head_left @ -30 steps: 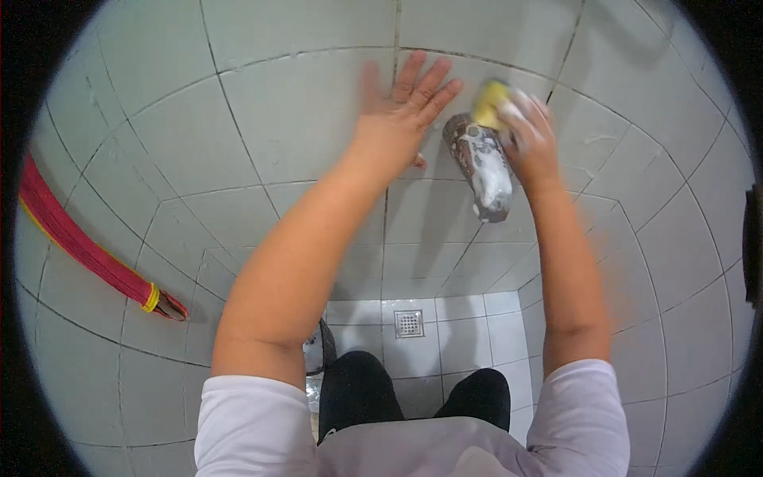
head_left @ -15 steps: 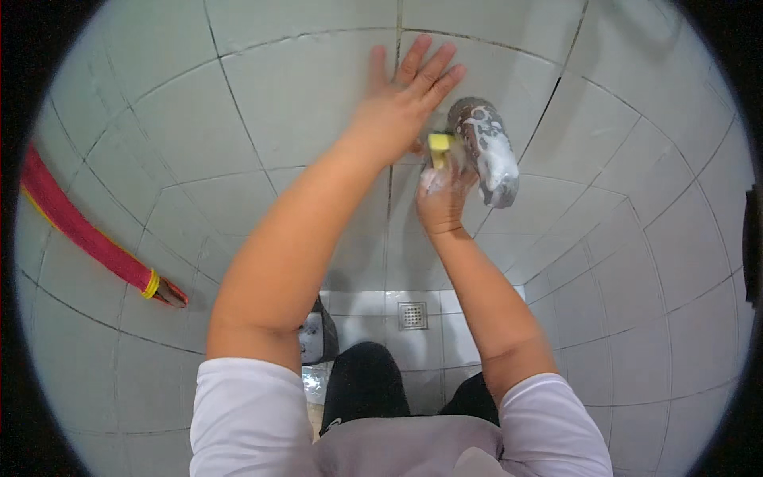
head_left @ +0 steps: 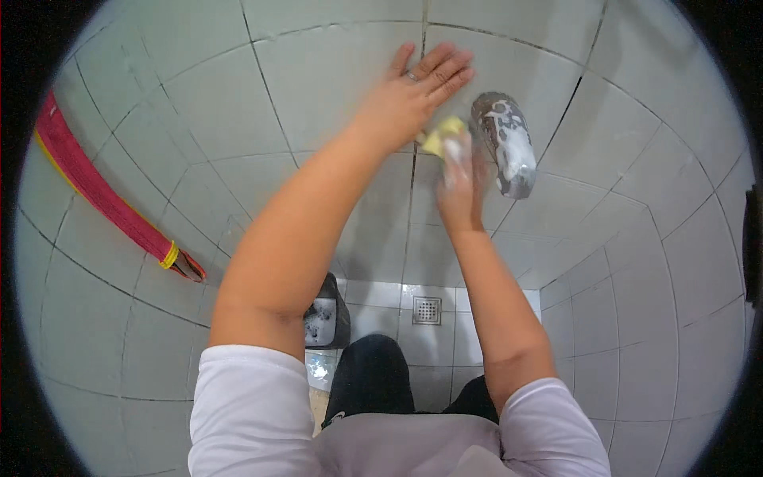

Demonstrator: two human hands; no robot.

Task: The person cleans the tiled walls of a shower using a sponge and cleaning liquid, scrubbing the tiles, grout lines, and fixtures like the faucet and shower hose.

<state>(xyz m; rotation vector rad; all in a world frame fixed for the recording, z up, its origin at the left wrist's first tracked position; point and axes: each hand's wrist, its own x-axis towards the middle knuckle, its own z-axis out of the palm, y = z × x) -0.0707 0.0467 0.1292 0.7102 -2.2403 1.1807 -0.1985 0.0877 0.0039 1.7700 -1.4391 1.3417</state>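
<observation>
My left hand [head_left: 413, 91] lies flat, fingers spread, against the grey tiled wall [head_left: 318, 71] in front of me. Just below and to its right, my right hand [head_left: 459, 171], wet with soap foam, grips a yellow sponge [head_left: 442, 137] pressed to the wall. Right of the sponge, a dark metal fixture [head_left: 504, 143] covered in white foam sticks out from the wall.
A red strap with a yellow band [head_left: 103, 199] hangs diagonally on the left wall. Below, a white tiled floor holds a square metal drain [head_left: 427, 310] and a dark container with soapy water [head_left: 324, 318]. A side wall closes in on the right.
My right hand with the sponge has slid left and down, from on top of the foamy fixture to the wall tile beside it. My left hand has stayed flat on the wall.
</observation>
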